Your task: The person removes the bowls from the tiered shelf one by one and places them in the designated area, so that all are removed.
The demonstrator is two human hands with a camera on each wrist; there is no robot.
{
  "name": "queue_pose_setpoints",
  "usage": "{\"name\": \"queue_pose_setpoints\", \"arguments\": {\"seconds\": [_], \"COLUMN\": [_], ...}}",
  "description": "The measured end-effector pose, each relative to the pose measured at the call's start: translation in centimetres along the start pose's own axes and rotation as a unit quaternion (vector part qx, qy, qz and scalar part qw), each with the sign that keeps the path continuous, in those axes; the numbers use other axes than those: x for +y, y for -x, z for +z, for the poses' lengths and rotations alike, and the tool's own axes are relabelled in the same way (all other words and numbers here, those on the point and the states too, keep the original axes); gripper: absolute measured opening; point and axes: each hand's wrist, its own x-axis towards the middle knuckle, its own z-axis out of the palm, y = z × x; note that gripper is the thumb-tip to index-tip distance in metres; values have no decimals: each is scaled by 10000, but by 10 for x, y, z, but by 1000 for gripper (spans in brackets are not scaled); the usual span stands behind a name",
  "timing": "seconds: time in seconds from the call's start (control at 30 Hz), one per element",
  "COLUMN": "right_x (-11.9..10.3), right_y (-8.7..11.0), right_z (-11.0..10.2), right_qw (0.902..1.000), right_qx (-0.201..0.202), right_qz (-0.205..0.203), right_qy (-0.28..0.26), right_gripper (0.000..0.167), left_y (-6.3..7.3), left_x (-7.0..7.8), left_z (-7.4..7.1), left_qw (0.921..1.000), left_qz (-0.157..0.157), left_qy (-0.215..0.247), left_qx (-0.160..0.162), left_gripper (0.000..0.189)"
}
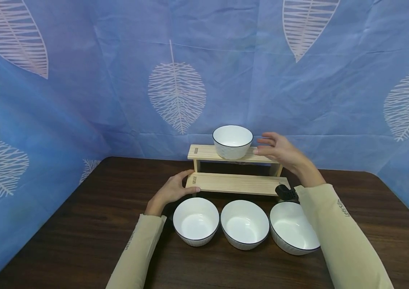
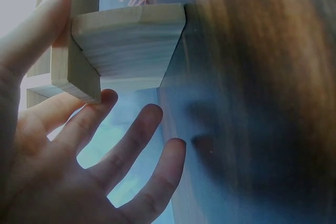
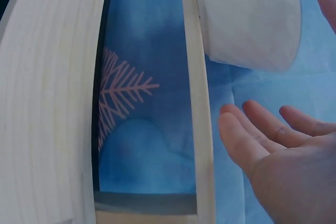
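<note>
A two-step wooden display stand point(image 1: 238, 183) stands at the back of the table. My left hand point(image 1: 171, 188) grips the left end of its lower step, thumb at the front edge and fingers at the back; the last two fingers stretch free in the left wrist view. On the upper step sits a white bowl point(image 1: 232, 151) with a dark rim, upright. To the right of that bowl is my right hand point(image 1: 287, 154), fingers extended and holding nothing. A gap separates its fingertips from the bowl point(image 3: 252, 19) in the right wrist view.
Three matching white bowls stand in a row before the stand: a left one point(image 1: 195, 220), a middle one point(image 1: 245, 224) and a right one point(image 1: 293, 226), partly behind my right sleeve. The dark wooden table point(image 1: 81, 228) meets a blue leaf-patterned cloth point(image 1: 125, 80) behind.
</note>
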Motion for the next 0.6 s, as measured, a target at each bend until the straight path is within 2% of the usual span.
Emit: {"name": "queue_pose_setpoints", "arguments": {"seconds": [0.27, 0.6], "right_x": [0, 5], "right_y": [-10, -23], "right_z": [13, 30], "right_qw": [9992, 9981], "right_qx": [6, 494], "right_qz": [-22, -318], "right_qy": [-392, -163], "right_gripper": [96, 104], "left_y": [-2, -1], "left_x": [-2, -2], "left_z": [2, 1], "left_qw": [10000, 10000], "left_qz": [-30, 0], "left_qy": [-33, -56], "left_qx": [-2, 16], "left_gripper": [79, 79]}}
